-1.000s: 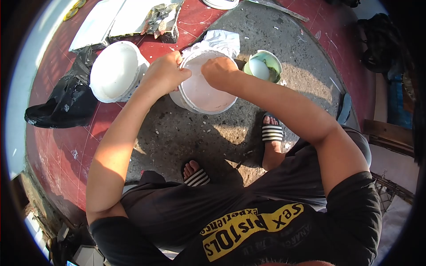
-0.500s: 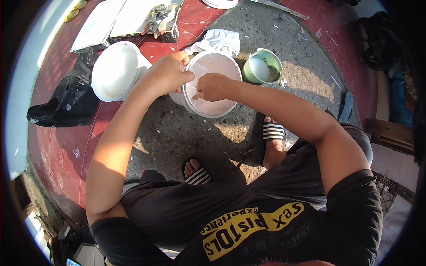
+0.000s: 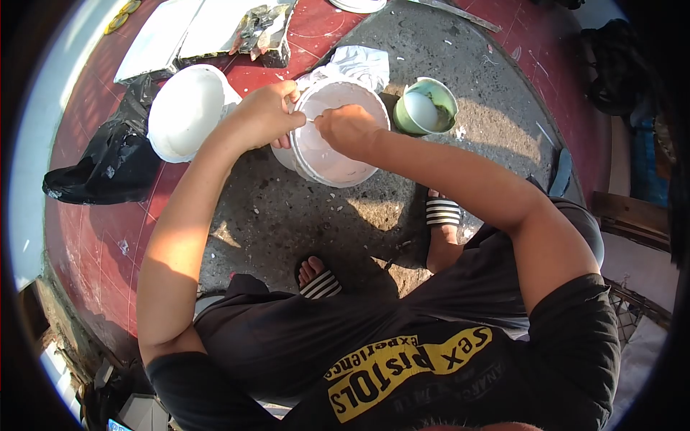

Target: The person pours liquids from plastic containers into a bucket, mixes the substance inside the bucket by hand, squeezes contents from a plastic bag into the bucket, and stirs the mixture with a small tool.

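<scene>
A white bucket [image 3: 352,172] with a pale pinkish coating or mix inside stands on the grey floor in front of me, slightly tilted. My left hand [image 3: 269,115] grips its left rim, fingers bent over the edge. Reaching in over the bucket, my right hand [image 3: 348,131] has its fingers closed near the left inner wall. A small pale end shows at its fingertips, but the held thing is mostly hidden. Just right of the bucket sits a green pail [image 3: 425,108] with whitish contents.
A second white bucket [image 3: 185,115] leans at the left, beside a black plastic bag [image 3: 108,158]. Behind lie a white cloth [image 3: 366,65] and white panels [image 3: 205,32] with scraps on top. My sandalled feet [image 3: 316,276] are close below.
My right hand has moved up and away from me inside the bucket, its fingers now nearer the left hand. The left hand keeps its hold on the rim, and the bucket has shifted slightly.
</scene>
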Demonstrator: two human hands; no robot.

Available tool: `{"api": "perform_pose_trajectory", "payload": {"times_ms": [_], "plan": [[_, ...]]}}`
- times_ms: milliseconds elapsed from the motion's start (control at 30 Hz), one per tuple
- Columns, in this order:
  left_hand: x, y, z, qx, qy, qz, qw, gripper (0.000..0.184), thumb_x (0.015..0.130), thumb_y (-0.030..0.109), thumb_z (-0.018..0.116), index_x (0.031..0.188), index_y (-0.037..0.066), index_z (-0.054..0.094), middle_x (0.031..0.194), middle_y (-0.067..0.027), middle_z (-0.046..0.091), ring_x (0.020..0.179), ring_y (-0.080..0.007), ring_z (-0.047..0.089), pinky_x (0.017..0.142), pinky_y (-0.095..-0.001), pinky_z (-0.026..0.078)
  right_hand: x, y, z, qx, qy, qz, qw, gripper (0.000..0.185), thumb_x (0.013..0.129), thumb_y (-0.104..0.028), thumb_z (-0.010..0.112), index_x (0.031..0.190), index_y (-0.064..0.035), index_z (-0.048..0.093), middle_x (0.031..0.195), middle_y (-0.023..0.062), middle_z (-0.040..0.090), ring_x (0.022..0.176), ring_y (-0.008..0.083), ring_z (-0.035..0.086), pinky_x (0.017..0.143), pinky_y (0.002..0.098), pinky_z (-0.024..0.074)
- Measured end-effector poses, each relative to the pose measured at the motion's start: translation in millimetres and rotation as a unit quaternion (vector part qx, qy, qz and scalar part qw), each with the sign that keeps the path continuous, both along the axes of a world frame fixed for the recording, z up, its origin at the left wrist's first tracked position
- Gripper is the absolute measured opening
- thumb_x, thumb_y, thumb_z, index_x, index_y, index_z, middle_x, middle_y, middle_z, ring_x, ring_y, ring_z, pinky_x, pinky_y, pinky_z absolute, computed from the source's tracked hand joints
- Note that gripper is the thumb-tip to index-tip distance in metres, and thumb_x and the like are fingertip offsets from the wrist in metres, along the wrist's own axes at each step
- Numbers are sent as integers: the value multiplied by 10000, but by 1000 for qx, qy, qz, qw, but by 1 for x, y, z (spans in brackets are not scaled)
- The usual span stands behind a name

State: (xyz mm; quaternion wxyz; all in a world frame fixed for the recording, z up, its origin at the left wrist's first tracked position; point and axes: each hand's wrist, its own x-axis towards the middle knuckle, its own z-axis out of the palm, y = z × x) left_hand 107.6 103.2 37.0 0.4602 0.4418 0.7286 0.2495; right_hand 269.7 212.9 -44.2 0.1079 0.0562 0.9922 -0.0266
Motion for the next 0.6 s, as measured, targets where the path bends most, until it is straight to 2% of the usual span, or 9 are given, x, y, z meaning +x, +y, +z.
{"api": "perform_pose_trajectory", "payload": {"times_ms": [100, 200, 333, 400, 433, 500, 600], "plan": [[-6, -2, -1, -17, 7, 6, 1000, 307, 841, 151, 625, 1095, -1, 544, 690, -81, 640, 583, -170, 681, 513, -304, 525, 1, -4, -2, 11, 36, -6, 999, 103, 826, -90, 615, 890, -73, 694, 864, 112, 726, 778, 260, 725, 651, 357, 566], [-7, -1, 7, -40, 1, -25, 999, 270, 896, 112, 611, 1131, -2, 541, 756, -70, 642, 635, -138, 660, 576, -285, 544, -1, 6, -1, 51, 27, -22, 998, 110, 827, -87, 609, 889, -64, 696, 850, 117, 725, 774, 269, 723, 651, 360, 566], [-9, -1, 5, -36, 14, -31, 999, 285, 898, 115, 610, 1149, -4, 548, 753, -71, 642, 628, -133, 656, 571, -278, 538, 0, -1, -7, 22, 40, 8, 999, 113, 826, -93, 621, 905, -60, 695, 850, 110, 726, 786, 263, 726, 653, 357, 567], [-12, -2, 3, -47, 42, -29, 998, 303, 895, 114, 613, 1167, -5, 553, 747, -68, 640, 622, -128, 652, 565, -272, 532, 0, -8, -11, -7, -36, 64, 997, 118, 815, -92, 633, 912, -57, 692, 841, 108, 722, 778, 251, 726, 639, 354, 566], [-12, -2, 2, -48, 42, -29, 998, 303, 895, 114, 613, 1167, -5, 553, 747, -68, 640, 622, -128, 652, 565, -272, 532, 0, -9, -11, -7, -36, 64, 997, 118, 815, -92, 633, 912, -57, 692, 841, 108, 722, 778, 251, 726, 639, 354, 566], [-14, -1, 3, -39, 26, -33, 998, 320, 898, 121, 617, 1184, -5, 550, 743, -65, 636, 621, -127, 651, 561, -269, 529, 2, -5, -11, 34, 20, -6, 999, 120, 813, -86, 628, 911, -57, 692, 842, 114, 724, 775, 247, 726, 623, 358, 565], [-13, 0, 2, -32, 11, -27, 999, 318, 905, 135, 618, 1183, -4, 551, 749, -66, 633, 618, -127, 649, 559, -268, 528, 2, 1, -13, 36, 82, -15, 996, 117, 805, -90, 630, 900, -62, 693, 846, 125, 728, 772, 254, 725, 610, 364, 563]]}}
